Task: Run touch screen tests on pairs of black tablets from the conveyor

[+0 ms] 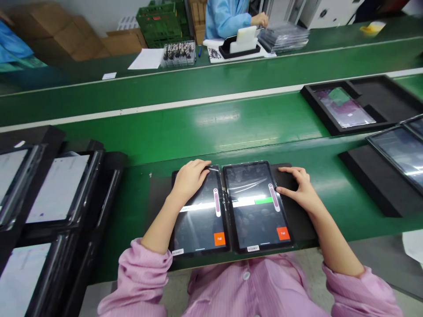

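Two tablets lie side by side, both lit, each with a volume slider and an orange "Fail" box. Across the upper part of the left tablet [201, 229] rests my left hand [191, 179], its thumb and fingers apart near the top edge. My right hand [299, 189] is at the right side of the right tablet [251, 220]. Its thumb meets or nearly meets that tablet's edge, and its fingers spread over a black pad [300, 220] underneath. Neither hand is wrapped around a tablet. My left palm hides part of the left screen.
Black trays [114, 176] with wrapped tablets [59, 187] stand at left. On the right are a black foam tray [390, 99] holding a tablet, and another black block [370, 180]. Beyond the green bench [158, 127], a co-worker's blue sleeve [228, 20] shows near green crates [158, 24].
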`<state>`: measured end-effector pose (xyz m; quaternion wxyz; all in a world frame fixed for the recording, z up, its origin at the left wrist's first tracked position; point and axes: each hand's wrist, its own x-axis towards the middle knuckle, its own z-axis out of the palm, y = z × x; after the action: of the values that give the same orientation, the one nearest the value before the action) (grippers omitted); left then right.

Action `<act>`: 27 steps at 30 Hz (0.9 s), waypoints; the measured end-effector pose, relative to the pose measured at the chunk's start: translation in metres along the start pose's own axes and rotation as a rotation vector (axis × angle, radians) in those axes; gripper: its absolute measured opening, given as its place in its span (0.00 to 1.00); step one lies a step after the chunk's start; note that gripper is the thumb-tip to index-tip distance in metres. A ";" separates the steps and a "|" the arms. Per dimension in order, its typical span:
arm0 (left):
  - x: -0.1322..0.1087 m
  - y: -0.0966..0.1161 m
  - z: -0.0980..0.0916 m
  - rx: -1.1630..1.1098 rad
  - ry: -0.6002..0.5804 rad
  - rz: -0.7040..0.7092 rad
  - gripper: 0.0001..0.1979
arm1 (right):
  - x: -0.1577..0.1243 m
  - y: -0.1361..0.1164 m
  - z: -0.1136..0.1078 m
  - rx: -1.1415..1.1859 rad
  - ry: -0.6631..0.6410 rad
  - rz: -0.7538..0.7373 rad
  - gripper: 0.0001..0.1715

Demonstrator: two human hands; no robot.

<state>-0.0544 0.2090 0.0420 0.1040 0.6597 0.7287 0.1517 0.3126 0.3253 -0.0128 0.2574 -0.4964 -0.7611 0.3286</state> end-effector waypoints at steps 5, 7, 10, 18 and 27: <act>0.000 0.002 -0.002 -0.056 0.014 -0.037 0.11 | 0.000 0.000 0.000 -0.003 -0.003 0.013 0.34; 0.000 0.002 -0.004 -0.066 0.009 -0.025 0.10 | 0.000 0.001 0.000 0.002 -0.002 0.018 0.34; -0.002 0.003 -0.008 -0.070 -0.002 -0.021 0.08 | 0.000 0.001 0.000 0.005 -0.008 0.023 0.34; 0.008 0.004 -0.004 -0.065 0.063 -0.088 0.10 | 0.000 0.004 0.001 -0.014 -0.006 0.012 0.34; 0.004 -0.038 -0.035 -0.345 0.394 -0.555 0.25 | 0.000 0.002 0.003 0.007 0.018 0.005 0.35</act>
<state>-0.1025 0.2071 0.0607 0.1087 0.3682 0.8494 0.3622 0.3122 0.3249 -0.0161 0.2653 -0.5003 -0.7565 0.3271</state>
